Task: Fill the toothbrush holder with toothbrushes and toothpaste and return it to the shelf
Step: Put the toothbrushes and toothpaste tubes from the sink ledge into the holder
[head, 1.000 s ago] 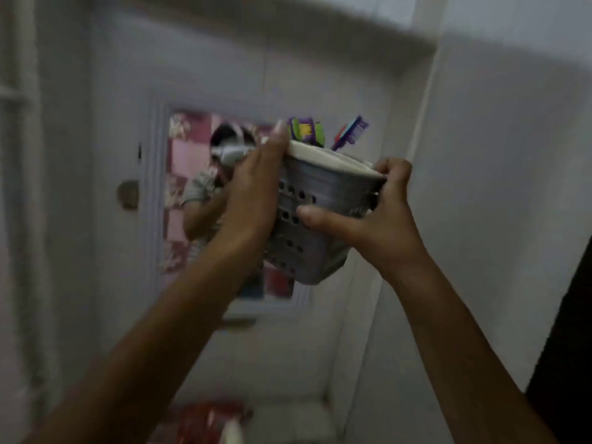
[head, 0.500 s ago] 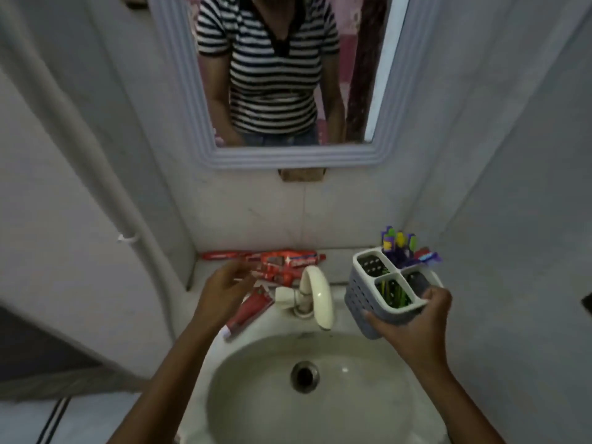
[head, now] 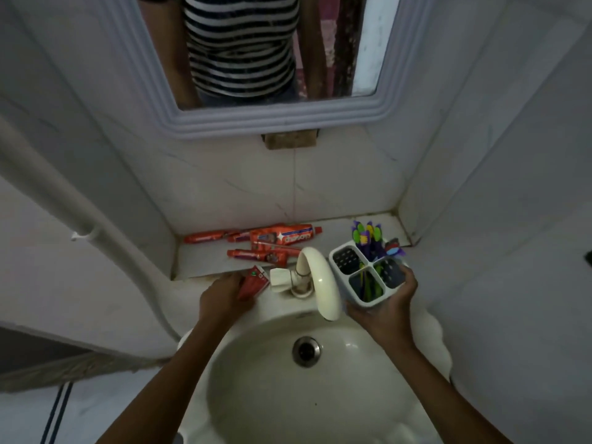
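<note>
Over the sink rim, toothbrush holder is cupped from below by right hand, fingers wrapped on its wall.
Left hand is closed on a toothpaste tube beside the tap; the tube is judged soft, light and best pinched mid-body. More tubes are left on the shelf.

Below me sits my cream washbasin with a metal drain at its middle. A curved cream tap arches over the bowl. On the tiled wall hangs a mirror in a grey ridged frame; a white pipe slants down at left.
</note>
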The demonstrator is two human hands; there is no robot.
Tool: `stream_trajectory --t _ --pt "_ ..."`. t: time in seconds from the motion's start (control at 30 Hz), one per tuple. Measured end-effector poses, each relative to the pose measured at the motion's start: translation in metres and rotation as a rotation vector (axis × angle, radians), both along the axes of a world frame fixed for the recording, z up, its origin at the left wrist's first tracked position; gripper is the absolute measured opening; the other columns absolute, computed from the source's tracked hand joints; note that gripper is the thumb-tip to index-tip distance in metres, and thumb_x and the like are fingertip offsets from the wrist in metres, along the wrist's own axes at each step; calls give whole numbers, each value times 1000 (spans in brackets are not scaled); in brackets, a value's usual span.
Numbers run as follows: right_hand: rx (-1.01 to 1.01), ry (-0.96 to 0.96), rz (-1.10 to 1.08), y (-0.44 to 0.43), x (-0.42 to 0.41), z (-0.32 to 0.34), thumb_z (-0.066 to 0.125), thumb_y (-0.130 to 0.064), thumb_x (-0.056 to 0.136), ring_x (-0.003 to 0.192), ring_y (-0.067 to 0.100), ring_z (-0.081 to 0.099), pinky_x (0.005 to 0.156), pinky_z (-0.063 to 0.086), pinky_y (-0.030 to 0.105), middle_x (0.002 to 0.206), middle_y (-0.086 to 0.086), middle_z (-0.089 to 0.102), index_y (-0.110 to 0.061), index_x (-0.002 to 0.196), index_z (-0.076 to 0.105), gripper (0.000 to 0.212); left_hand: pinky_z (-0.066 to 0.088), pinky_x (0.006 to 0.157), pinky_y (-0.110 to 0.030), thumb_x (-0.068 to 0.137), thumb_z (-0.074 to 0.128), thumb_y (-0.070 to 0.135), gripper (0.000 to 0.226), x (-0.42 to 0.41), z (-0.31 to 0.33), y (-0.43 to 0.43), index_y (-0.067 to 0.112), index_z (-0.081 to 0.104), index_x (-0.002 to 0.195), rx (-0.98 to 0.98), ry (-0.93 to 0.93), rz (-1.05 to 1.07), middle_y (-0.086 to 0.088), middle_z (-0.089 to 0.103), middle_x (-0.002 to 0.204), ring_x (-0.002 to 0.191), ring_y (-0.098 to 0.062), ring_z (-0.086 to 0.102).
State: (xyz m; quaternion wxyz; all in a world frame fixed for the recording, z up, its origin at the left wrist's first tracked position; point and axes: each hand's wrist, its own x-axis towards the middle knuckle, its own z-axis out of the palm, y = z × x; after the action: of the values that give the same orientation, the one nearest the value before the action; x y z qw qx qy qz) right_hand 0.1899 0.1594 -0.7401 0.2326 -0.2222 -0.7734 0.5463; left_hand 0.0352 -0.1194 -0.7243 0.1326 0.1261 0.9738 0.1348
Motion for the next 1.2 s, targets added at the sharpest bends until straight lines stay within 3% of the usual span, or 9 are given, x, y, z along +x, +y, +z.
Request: stream_trajectory --t 0.17,0.27,0.37,0.47,0.63,0.77,0.87,1.1,1.2 --pt "2 29 18 5 4 0 103 -22 52 149 25 48 110 55 56 164 9 30 -52 151 17 135 53 64 -34 78 71 39 33 -3 26 -1 20 60 103 106 131 72 -7 74 85 76 -28 68" --pt "9 0 -5 6 5 -3 103 -21 51 149 27 48 108 55 62 164 10 32 -53 152 17 136 48 54 -31 81 73 37 28 -6 78 13 13 60 87 437 268 104 2 68 66 56 -17 62" --pt "13 -16 1 7 3 -8 103 -17 51 148 28 50 106 55 64 163 9 34 -48 155 16 139 55 64 -22 80 76 31 31 -6 144 55 12 68 103 852 202 108 5 72 84 71 -6 68" --pt "-4 -41 6 6 4 -7 104 -15 52 148 25 49 111 52 63 164 4 35 -47 158 14 142 59 77 -28 82 75 26 32 -10 174 99 12 68 109 1043 -18 -5 -1 75 95 85 -15 74" --pt "-59 -40 8 -1 4 4 102 -12 60 146 14 49 118 47 45 162 -3 39 -49 159 13 138 59 89 -47 80 77 21 32 5 157 150 10 70 109 943 -258 -145 -8 76 102 93 -21 72" --pt "-8 -34 -13 -1 2 -1 99 -25 51 142 4 53 112 54 32 157 -1 39 -50 151 14 134 59 81 -50 76 79 27 21 7 142 160 15 69 91 909 -224 -199 -9 75 89 82 -22 71" --pt "-66 -9 -26 -3 3 -1 102 -17 56 146 14 50 115 51 44 162 -1 38 -45 158 16 136 57 72 -47 75 79 28 18 1 137 160 17 66 83 839 -180 -220 -8 72 80 70 -22 66" --pt "-50 -14 -39 -3 2 -1 103 -9 58 143 15 50 117 47 56 160 -3 39 -46 159 17 138 56 79 -34 81 76 17 21 -16 119 141 13 76 102 755 -390 -238 -4 76 104 96 -17 72" --pt "-63 32 -27 0 2 -3 103 -16 55 145 19 50 116 49 58 161 3 36 -52 156 14 140 55 84 -32 84 71 16 15 -33 101 104 14 76 98 774 -211 -76 -1 75 99 93 -17 70"
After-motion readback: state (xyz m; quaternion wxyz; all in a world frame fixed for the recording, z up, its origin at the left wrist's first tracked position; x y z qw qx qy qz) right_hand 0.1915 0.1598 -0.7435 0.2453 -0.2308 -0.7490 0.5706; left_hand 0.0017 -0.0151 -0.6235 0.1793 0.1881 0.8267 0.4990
